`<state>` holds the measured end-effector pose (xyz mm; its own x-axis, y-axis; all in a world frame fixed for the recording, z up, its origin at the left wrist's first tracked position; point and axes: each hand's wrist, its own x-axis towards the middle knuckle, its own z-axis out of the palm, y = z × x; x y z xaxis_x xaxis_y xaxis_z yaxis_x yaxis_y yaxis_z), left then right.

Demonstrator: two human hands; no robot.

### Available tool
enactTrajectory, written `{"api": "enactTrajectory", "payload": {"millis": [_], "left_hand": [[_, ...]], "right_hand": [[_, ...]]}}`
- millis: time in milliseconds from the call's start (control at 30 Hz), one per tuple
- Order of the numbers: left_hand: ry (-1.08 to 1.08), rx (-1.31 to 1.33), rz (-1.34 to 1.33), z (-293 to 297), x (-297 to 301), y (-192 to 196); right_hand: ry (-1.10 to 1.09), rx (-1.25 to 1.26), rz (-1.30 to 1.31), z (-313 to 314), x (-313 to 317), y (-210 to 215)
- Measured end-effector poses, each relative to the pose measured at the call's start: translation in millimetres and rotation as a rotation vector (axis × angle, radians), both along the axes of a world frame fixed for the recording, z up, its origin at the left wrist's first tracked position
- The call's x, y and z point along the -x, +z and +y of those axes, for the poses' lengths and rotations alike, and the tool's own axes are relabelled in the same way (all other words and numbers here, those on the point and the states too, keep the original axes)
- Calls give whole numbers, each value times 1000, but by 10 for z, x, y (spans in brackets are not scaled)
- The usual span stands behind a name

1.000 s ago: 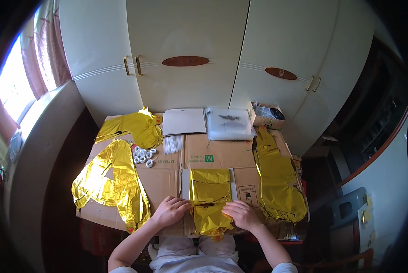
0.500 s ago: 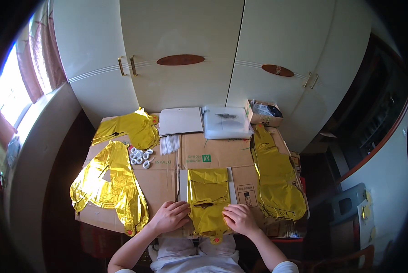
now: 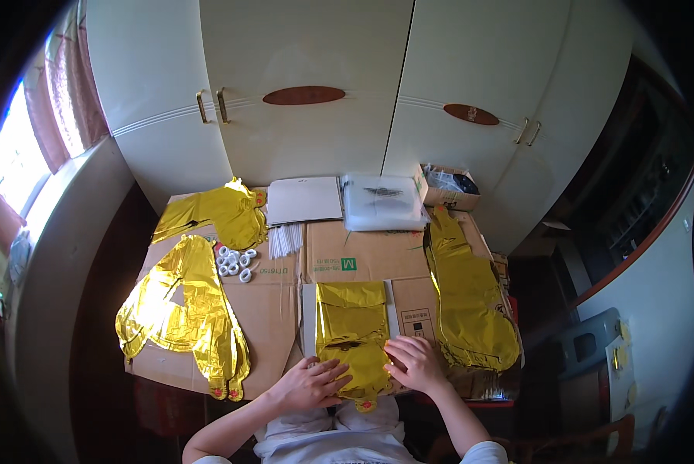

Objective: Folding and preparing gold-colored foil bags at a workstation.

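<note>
far-left foil: big gold foil balloon [image 3: 183, 321], flat, deflated, on the left of the cardboard-covered counter [image 3: 273, 309]; not moved since the earlier frames.
back-left foil: second gold foil piece [image 3: 219, 215], crumpled, behind the first; same place as before.
small parts: white rings [image 3: 235, 263] clustered between the two left foils, white sticks [image 3: 286, 240] just right of them; untouched.
left hand: left hand [image 3: 310, 384] lies flat on the lower left edge of the folded gold foil [image 3: 353, 332]; fingers [image 3: 333, 377] spread and pressing, gripping nothing. It has slid down toward the near edge compared with a second ago.
folded foil: centre of the counter, just in front of the person, now a narrow strip, lower part creased under both hands; it looks tighter and lower than a second ago, so the fold is likely being pressed flat.
right hand: right hand [image 3: 416, 363] on the lower right edge of the folded gold foil, palm down, fingers extended, not closed on anything; has drawn inward with the left.
back items: grey flat pack [image 3: 304, 199] and clear plastic bag [image 3: 383, 203] at the back edge; unchanged.
right foil: long gold foil piece [image 3: 467, 298] along the right side, apart from the hands; unchanged.
box: small open cardboard box [image 3: 447, 185] at the back right corner.
</note>
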<state>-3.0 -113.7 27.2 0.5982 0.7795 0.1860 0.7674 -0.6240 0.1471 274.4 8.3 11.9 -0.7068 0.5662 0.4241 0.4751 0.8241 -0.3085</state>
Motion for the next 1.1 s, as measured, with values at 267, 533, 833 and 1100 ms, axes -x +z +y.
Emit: {"api": "enactTrajectory", "payload": {"millis": [267,533,833,1100], "left_hand": [[22,25,21,-36,32,-2],[24,13,3,-51,39,10],[38,10,-4,-62,65,-2],[37,10,14,-91,47,-34]], "right_hand": [[-4,-27,-2,-14,10,-43],[-2,-27,13,-20,14,-20],[-1,-19,26,-17,10,-44],[2,-21,19,-24,14,-29]]}}
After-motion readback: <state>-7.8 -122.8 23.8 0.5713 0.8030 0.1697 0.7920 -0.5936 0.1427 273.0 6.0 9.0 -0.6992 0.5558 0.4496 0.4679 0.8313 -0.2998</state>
